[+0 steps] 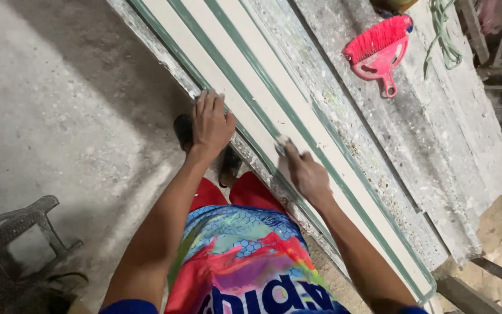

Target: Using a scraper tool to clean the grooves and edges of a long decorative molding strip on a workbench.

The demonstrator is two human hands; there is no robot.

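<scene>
The right hand's fingers are pressed together around a small pale pad, seemingly a scrap of sandpaper, held flat on the cream strip of a long green-edged panel. The left hand lies with fingers spread lightly over the panel's near edge, bracing it. The panel lies along the near edge of a speckled worktop; a pink brush and dustpan sit toward its far edge. Even pressure with strokes along the strip should suit best.
</scene>
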